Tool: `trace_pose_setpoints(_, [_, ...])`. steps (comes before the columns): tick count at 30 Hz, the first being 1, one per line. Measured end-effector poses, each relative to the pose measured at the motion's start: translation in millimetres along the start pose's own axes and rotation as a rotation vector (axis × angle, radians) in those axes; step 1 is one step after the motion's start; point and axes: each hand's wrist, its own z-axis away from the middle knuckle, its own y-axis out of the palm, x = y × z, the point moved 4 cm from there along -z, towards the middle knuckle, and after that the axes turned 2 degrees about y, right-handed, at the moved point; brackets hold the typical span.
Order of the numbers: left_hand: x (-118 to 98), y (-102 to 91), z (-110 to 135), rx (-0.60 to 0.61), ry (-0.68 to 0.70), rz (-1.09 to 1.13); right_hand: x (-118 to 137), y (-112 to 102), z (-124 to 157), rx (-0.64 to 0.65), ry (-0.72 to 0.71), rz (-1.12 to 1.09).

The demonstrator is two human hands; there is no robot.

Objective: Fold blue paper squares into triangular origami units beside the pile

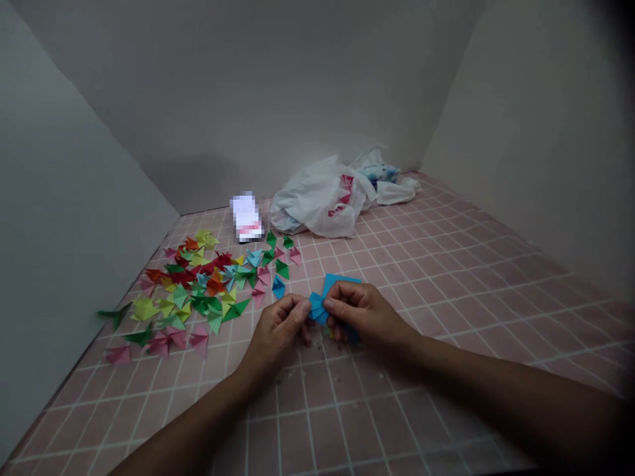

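Note:
A piece of blue paper (pixel 333 291) is pinched between both hands just above the pink tiled floor (pixel 446 277). My left hand (pixel 278 330) grips its left edge with thumb and fingers closed. My right hand (pixel 364 314) is closed over its right side, hiding part of the sheet. To the left lies a spread of several folded paper triangles (pixel 198 284) in red, green, yellow, pink and blue. One blue folded piece (pixel 278 287) lies nearest my left hand.
A white plastic bag (pixel 322 198) with red print sits at the back by the wall, with more white and blue bags (pixel 381 178) behind it. A small blurred white packet (pixel 247 217) stands beside it. Grey walls close in on the left, back and right.

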Motion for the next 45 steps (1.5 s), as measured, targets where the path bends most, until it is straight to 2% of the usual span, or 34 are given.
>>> trace_pose_setpoints(4, [-3,3.6,4,-0.016,-0.017,-0.004,1,3,6,-0.038,-0.023,0.041])
trace_pose_setpoints(8, [-12,4.7,7,-0.027,0.037,-0.032,3,6,9,-0.012,-0.05,0.036])
trace_pose_setpoints(14, [-15,-2.7,5,-0.044,0.124,-0.133,0,2,5,-0.035,0.008,-0.125])
trace_pose_setpoints(17, [-18,-10.1,4,-0.147,0.282,-0.251,-2,-1,2,-0.061,0.034,-0.264])
trace_pose_setpoints(19, [-23,-11.2,5,-0.177,0.461,-0.391,-4,0,2,-0.043,0.065,-0.336])
trace_pose_setpoints(22, [-32,-6.4,12,-0.139,0.741,-0.609,-8,5,4,0.021,0.137,-0.385])
trace_pose_setpoints(24, [-36,-3.5,16,-0.109,0.823,-0.682,-10,9,5,0.077,0.188,-0.394])
trace_pose_setpoints(27, [-38,-4.2,17,-0.137,0.744,-0.634,-9,11,5,0.101,0.159,-0.322])
trace_pose_setpoints(31, [-27,-8.0,11,-0.216,0.391,-0.351,-2,6,2,0.021,-0.014,-0.09])
trace_pose_setpoints(33, [-17,-6.4,8,-0.196,0.214,-0.185,-1,5,2,0.018,-0.05,-0.006])
trace_pose_setpoints(35, [-9,-3.4,7,-0.154,0.1,-0.066,0,5,3,0.017,-0.052,0.036])
trace_pose_setpoints(41, [4,-1.8,7,-0.081,-0.013,0.062,-2,3,4,-0.009,0.026,-0.011])
trace_pose_setpoints(45, [4,-1.6,7,-0.07,-0.01,0.058,-4,2,0,-0.002,0.039,-0.036])
